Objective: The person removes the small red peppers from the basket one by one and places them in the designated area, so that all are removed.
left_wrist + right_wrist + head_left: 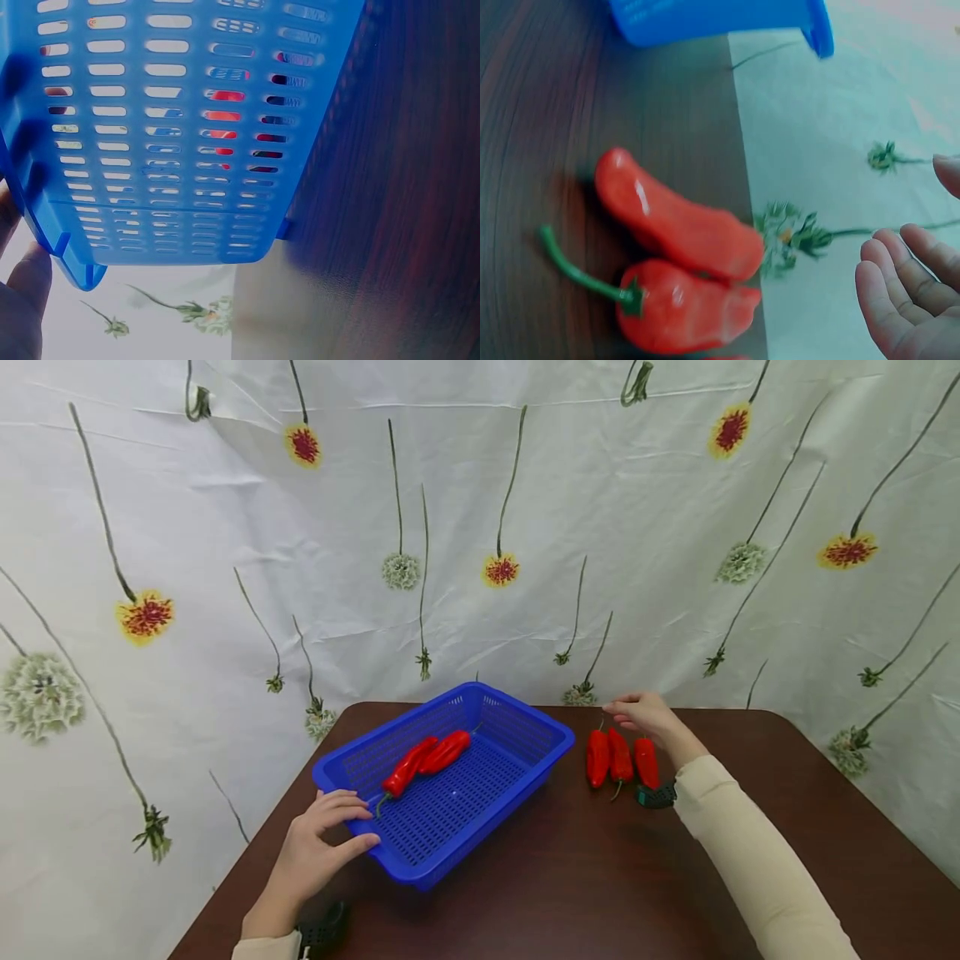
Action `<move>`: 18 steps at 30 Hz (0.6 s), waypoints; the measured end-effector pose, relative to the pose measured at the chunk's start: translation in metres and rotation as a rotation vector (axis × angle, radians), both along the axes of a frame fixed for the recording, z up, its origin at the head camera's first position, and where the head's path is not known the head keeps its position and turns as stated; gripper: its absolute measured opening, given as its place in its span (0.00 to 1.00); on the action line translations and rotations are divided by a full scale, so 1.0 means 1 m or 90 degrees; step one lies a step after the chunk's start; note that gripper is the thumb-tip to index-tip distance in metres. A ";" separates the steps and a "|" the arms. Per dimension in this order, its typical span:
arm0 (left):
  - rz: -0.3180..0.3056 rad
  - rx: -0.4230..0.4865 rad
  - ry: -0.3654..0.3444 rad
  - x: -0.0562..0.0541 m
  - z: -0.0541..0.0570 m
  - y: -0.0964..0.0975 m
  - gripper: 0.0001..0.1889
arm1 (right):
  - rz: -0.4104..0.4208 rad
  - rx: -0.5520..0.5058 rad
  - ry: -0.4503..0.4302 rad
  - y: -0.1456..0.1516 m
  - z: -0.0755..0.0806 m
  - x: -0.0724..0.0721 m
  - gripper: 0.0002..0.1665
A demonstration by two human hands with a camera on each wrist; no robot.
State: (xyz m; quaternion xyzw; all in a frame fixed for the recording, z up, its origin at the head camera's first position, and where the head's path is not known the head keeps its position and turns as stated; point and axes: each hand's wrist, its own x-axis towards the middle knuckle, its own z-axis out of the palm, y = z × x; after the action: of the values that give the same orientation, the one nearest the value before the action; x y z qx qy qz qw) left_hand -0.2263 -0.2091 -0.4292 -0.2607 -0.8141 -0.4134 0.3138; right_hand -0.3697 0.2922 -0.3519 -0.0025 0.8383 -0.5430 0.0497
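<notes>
Red peppers (619, 758) lined up beside a blue basket (495, 814)
Left hand (306, 852) pinches the basket's edge; right hand (651, 717), fingers loose, hovers near the row holding nothing. Clumsy grab could roll a neighbour; yanking the basket might slide the two inside peppers (446, 752).

An indoor tabletop setup; whether in a home or studio is unclear. A dark wood-grain table (577, 885) stands before a creased, flower-printed white cloth (465, 485) hanging like a backdrop; a blue plastic basket (498, 812) and red peppers (619, 758) lend a kitchen note.
</notes>
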 end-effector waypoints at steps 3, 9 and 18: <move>-0.002 0.002 0.007 0.003 0.000 0.002 0.18 | 0.017 -0.010 0.003 -0.007 0.004 0.000 0.36; -0.005 0.006 0.012 0.004 -0.002 0.002 0.18 | 0.039 -0.038 0.007 -0.022 0.009 -0.002 0.36; -0.011 0.013 0.022 0.006 -0.005 0.004 0.17 | 0.065 -0.061 0.005 -0.041 0.016 -0.003 0.37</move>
State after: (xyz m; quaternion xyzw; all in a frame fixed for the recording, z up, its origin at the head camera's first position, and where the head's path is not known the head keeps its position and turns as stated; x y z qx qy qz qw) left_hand -0.2206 -0.2046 -0.4341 -0.2718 -0.8020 -0.4194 0.3272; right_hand -0.3723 0.2509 -0.3358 -0.0498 0.8105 -0.5789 0.0741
